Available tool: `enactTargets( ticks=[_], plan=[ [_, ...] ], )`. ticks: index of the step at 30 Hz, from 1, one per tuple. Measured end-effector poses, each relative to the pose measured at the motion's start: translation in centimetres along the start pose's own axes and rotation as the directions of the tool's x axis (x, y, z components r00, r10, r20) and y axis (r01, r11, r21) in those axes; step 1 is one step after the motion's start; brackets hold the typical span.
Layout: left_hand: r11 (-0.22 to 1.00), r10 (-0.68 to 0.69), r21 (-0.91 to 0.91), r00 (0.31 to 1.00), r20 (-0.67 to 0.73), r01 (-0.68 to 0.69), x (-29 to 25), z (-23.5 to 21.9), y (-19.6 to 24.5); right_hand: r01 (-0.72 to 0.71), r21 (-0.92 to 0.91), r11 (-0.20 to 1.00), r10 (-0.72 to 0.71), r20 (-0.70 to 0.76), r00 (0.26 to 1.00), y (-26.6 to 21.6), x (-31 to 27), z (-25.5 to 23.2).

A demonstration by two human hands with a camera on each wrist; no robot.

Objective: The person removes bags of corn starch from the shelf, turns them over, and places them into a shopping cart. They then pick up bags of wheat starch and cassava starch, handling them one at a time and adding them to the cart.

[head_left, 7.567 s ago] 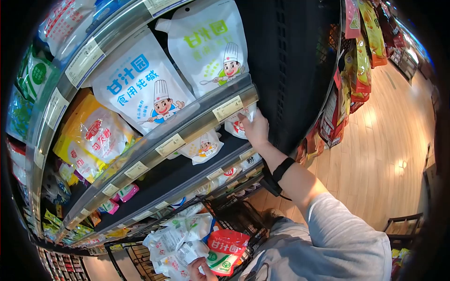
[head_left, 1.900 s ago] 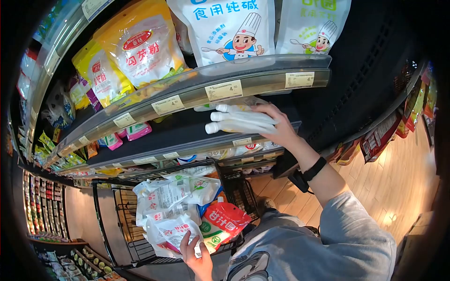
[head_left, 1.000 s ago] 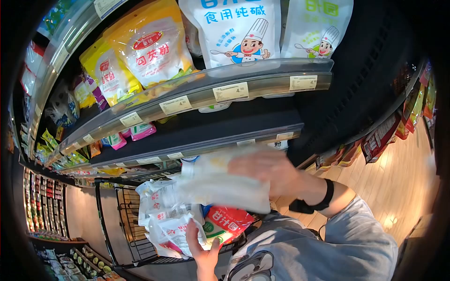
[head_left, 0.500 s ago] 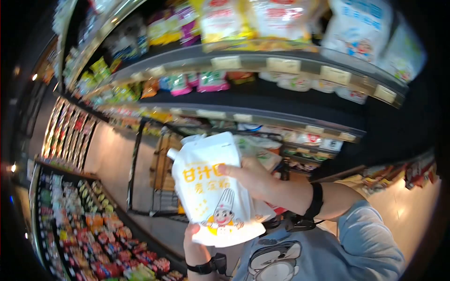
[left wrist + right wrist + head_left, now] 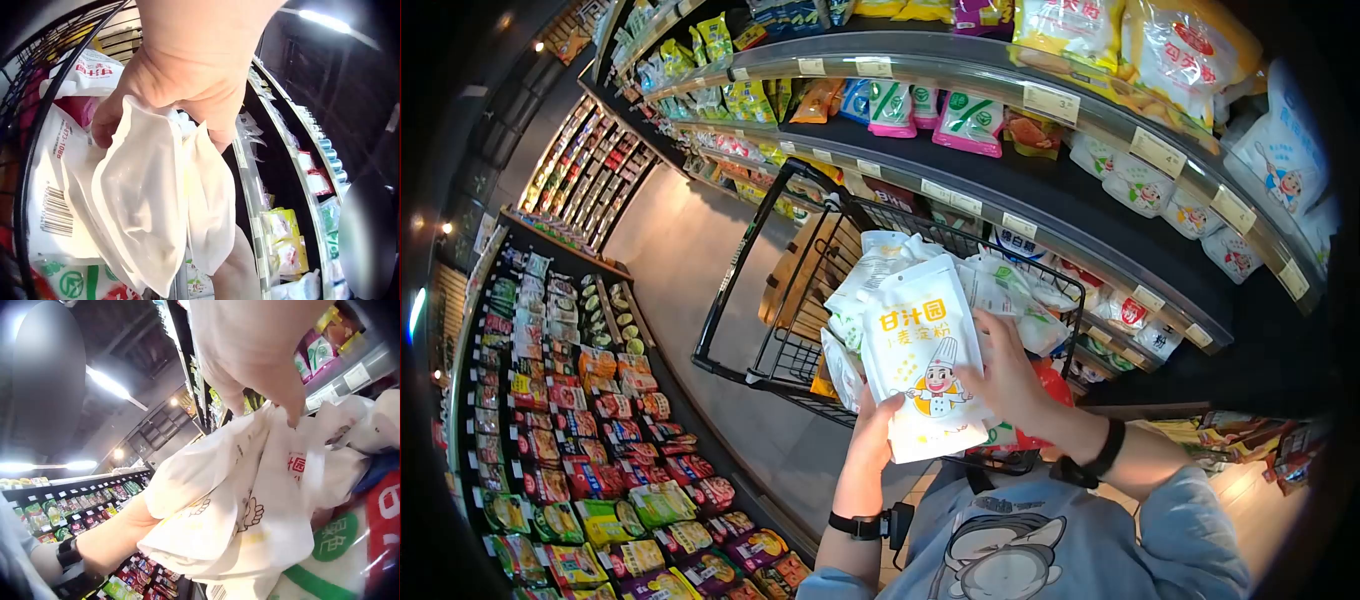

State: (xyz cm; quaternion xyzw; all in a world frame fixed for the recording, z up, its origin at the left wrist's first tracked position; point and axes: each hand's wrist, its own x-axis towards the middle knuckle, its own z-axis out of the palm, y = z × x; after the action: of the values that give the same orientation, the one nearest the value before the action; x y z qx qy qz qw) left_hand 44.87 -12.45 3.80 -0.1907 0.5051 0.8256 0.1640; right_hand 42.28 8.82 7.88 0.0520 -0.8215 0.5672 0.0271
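Over the shopping cart point(image 5: 745, 378), both hands hold a small stack of white wheat starch pouches point(image 5: 922, 335), the front one printed with a cartoon chef. My left hand point(image 5: 874, 432) grips the stack's lower left edge, thumb on the front. On the right side, my right hand point(image 5: 1012, 372) grips it, its thumb also on the front. The left wrist view shows the layered pouches point(image 5: 147, 187) below the left hand point(image 5: 187, 69). Seen from the right wrist, the right hand point(image 5: 256, 356) pinches their edges. Beneath lie more white pouches point(image 5: 885, 250) and a red bag point(image 5: 1052, 395).
Shelves with price tags point(image 5: 1050, 102) curve along the back and right, bearing yellow bags point(image 5: 1190, 60) and pink-edged packets point(image 5: 970, 125). A low display of packaged food point(image 5: 590, 420) runs along the left. Between them lies an aisle floor point(image 5: 655, 215).
My right hand has brought the pouches from the shelf to over the cart. The left hand has left the cart's pouches and now holds the stack too. The head view has swung left.
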Motion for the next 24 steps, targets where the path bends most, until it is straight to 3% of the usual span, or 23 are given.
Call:
enactTargets(
  ticks=[2, 4, 5, 7, 8, 9, 11, 12, 13, 15, 16, 18, 19, 21, 22, 23, 24],
  plan=[
    [1.0, 0.011, -0.025, 1.0, -0.004, -0.011, -0.5, 0.8, 0.2, 0.035, -0.006, 0.999, -0.035, 0.025, 0.999, 0.5, -1.8, 0.0],
    [0.998, 0.035, -0.058, 0.999, -0.016, -0.036, -1.1, 2.1, 0.3, -0.114, -0.021, 0.993, 0.116, 0.1, 0.988, 1.4, -2.8, -0.3],
    [0.998, 0.035, -0.059, 0.999, -0.013, -0.036, -1.1, 2.5, 0.2, -0.114, -0.024, 0.993, 0.116, 0.097, 0.989, 1.5, -2.8, -0.7],
    [0.993, 0.033, -0.115, 0.999, -0.001, -0.033, -1.2, 3.3, -0.2, -0.493, 0.299, 0.817, 0.463, 0.169, 0.87, 1.0, -2.4, -1.7],
    [0.988, 0.039, -0.15, 0.999, 0.013, -0.037, -1.3, 3.8, -0.4, -0.562, 0.42, 0.712, 0.531, 0.201, 0.823, 1.4, -2.8, -1.8],
    [0.988, 0.041, -0.152, 0.999, 0.016, -0.038, -1.3, 4.4, -0.9, -0.56, 0.418, 0.715, 0.53, 0.198, 0.824, 1.0, -2.9, -2.3],
    [0.987, 0.157, -0.028, 0.986, -0.05, -0.159, -1.3, 5.5, -2.1, -0.717, 0.442, 0.539, 0.499, 0.518, 0.695, -0.3, -3.0, -3.7],
    [0.985, 0.166, -0.03, 0.984, -0.058, -0.168, -1.2, 5.6, -2.4, -0.719, 0.438, 0.54, 0.503, 0.517, 0.693, -0.2, -3.0, -3.8],
    [0.985, 0.165, -0.034, 0.985, -0.057, -0.168, -0.9, 5.5, -2.9, -0.695, 0.448, 0.562, 0.523, 0.459, 0.719, -0.1, -3.0, -3.9],
    [0.88, 0.434, 0.248, 0.898, -0.07, -0.406, -0.1, 4.9, -3.9, -0.667, 0.455, 0.59, 0.535, 0.399, 0.745, -0.4, -2.7, -4.4],
    [0.88, 0.436, 0.247, 0.897, -0.074, -0.407, 0.2, 4.5, -4.6, -0.614, 0.442, 0.654, 0.547, 0.285, 0.787, -1.1, -2.6, -5.0],
    [0.539, 0.696, 0.712, 0.714, -0.076, -0.449, 0.6, 3.8, -5.6, -0.515, 0.353, 0.781, 0.519, 0.091, 0.85, -3.8, -2.4, -6.8],
    [0.542, 0.696, 0.711, 0.713, -0.081, -0.448, -0.1, 4.2, -5.0, -0.516, 0.349, 0.783, 0.518, 0.094, 0.85, -4.3, -2.5, -7.3],
    [0.33, 0.734, 0.874, 0.679, -0.001, -0.356, -1.9, 5.5, -3.4, -0.217, 0.279, 0.935, 0.254, -0.104, 0.962, -4.8, -2.8, -8.3],
    [0.335, 0.732, 0.874, 0.681, -0.005, -0.353, -2.1, 5.3, -3.4, 0.074, 0.055, 0.996, -0.052, -0.332, 0.942, -5.9, -3.0, -8.0],
    [0.152, 0.707, 0.937, 0.697, 0.119, -0.314, -2.2, 5.0, -3.3, 0.074, 0.053, 0.996, -0.052, -0.331, 0.942, -6.0, -3.3, -7.7],
    [-0.039, 0.658, 0.96, 0.716, 0.234, -0.278, -2.4, 4.9, -3.2, 0.288, -0.331, 0.899, -0.366, -0.204, 0.908, -5.9, -3.8, -7.5]
  ],
)
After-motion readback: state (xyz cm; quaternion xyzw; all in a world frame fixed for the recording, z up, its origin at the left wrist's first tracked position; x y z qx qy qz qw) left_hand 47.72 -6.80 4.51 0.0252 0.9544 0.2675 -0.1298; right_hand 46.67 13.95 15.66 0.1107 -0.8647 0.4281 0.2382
